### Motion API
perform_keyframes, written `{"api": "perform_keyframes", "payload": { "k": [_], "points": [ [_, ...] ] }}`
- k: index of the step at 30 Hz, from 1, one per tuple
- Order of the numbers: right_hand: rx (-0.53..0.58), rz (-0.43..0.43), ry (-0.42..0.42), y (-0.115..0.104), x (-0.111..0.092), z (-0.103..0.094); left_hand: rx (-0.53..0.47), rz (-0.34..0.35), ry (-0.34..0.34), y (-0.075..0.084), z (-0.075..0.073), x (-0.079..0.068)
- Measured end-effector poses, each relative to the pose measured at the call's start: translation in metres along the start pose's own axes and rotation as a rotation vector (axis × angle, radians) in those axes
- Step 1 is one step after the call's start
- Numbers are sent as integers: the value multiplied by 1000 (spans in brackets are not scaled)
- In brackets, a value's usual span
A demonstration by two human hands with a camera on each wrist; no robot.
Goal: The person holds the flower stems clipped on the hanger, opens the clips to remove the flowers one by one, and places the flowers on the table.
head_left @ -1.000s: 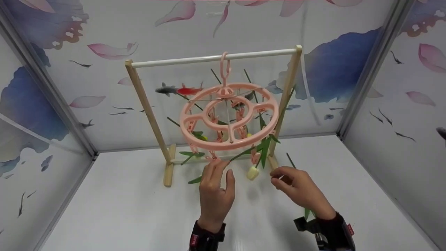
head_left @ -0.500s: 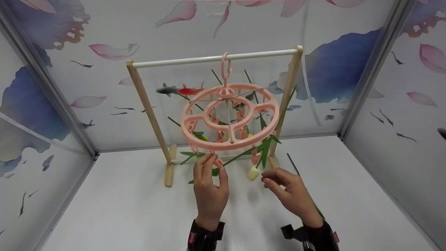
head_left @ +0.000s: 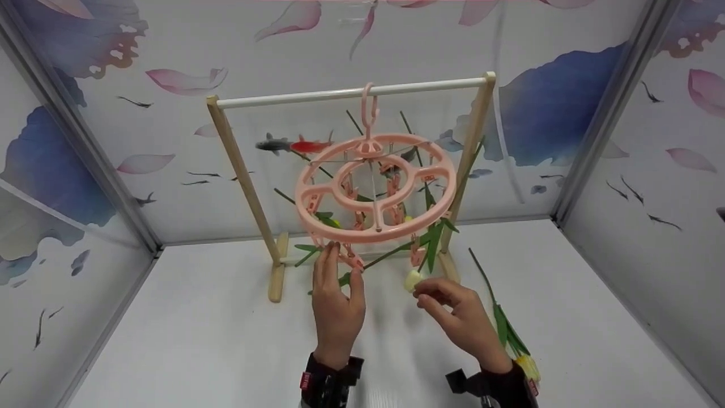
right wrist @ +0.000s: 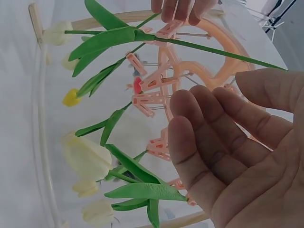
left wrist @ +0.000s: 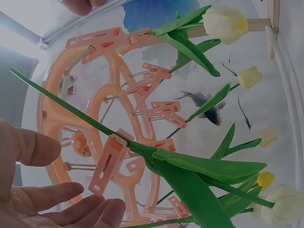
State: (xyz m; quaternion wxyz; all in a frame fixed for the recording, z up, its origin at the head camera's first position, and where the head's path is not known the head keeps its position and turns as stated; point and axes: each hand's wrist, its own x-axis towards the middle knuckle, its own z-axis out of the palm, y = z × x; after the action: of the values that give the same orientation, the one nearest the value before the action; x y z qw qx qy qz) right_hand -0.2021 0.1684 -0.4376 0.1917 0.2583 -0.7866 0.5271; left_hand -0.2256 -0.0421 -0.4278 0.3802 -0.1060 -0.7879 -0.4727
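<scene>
A pink round clip hanger [head_left: 362, 237] hangs with several tulips held upside down in its clips. In the left wrist view, a pink clip [left wrist: 109, 164] pinches the stem of a green-leaved tulip [left wrist: 190, 166]. My left hand [head_left: 338, 314] is beside that clip, fingers extended, fingertips right at its lower end, the thumb apart from it. My right hand [head_left: 459, 320] is below the ring's right side, fingers loosely bent, holding nothing. In the head view its fingertips overlap a cream tulip head [head_left: 412, 280].
A wooden stand [head_left: 243, 175] with a white top rod [head_left: 294, 97] bears the hanger. On the white table [head_left: 181, 340], a yellow tulip [head_left: 527, 367] lies to the right, partly behind the right wrist strap. Printed panels [head_left: 187, 45] enclose the table.
My left hand has shifted left, uncovering the clip and stem in the head view. My right hand has moved left toward the cream tulip head, and the yellow tulip on the table shows more.
</scene>
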Motion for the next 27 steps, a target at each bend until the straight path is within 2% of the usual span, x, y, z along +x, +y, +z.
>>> {"api": "perform_keyframes", "payload": {
  "k": [10, 19, 27],
  "points": [
    [-10, 5, -16, 1, -2, 6, -44, 0, -19, -4, 1, 0],
    [19, -19, -11, 2, -1, 9, -33, -46, -25, 0, 1, 0],
    [33, -37, 0, 3, 0, 9, -30, -22, -19, -3, 1, -1]
  ]
}}
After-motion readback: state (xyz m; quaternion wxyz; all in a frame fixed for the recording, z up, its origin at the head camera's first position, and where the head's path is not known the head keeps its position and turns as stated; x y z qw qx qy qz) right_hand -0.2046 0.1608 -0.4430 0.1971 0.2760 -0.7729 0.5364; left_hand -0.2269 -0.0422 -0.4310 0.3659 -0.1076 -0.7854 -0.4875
